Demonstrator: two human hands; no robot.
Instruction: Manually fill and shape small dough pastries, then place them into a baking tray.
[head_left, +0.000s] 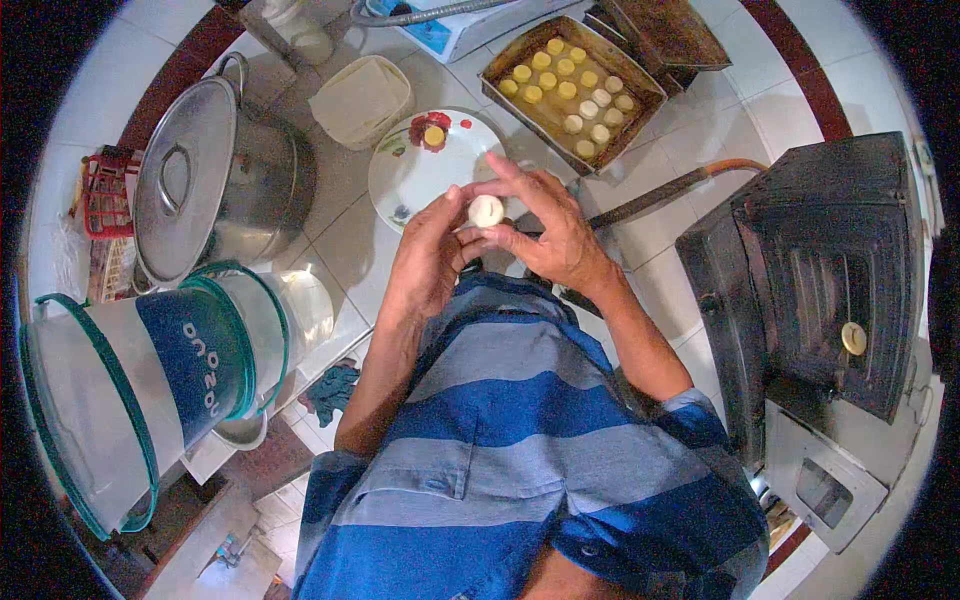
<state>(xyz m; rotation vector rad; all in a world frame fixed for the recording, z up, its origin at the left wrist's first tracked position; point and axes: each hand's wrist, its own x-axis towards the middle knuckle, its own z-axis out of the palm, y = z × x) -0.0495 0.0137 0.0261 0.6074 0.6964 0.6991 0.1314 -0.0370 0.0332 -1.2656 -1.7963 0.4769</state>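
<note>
A small pale round dough piece (486, 212), with a short dark line on its top face, sits between my two hands in front of my chest. My left hand (435, 251) curves around it from the left, fingertips at its lower edge. From the other side, my right hand (551, 225) grips it with the thumb below and fingers above, the index finger raised. Just beyond the hands lies a white floral plate (394, 176) bearing one yellow disc (434, 136). Farther right, a rectangular metal baking pan (495, 105) contains rows of yellow discs and paler ones.
A lidded steel stockpot (262, 180) stands left, behind clear plastic buckets (120, 337) with green rims. A whitish plastic tub (364, 101) sits beyond the plate. At right is a dark metal oven-like box (825, 262); a hose (660, 195) crosses the tiles towards it.
</note>
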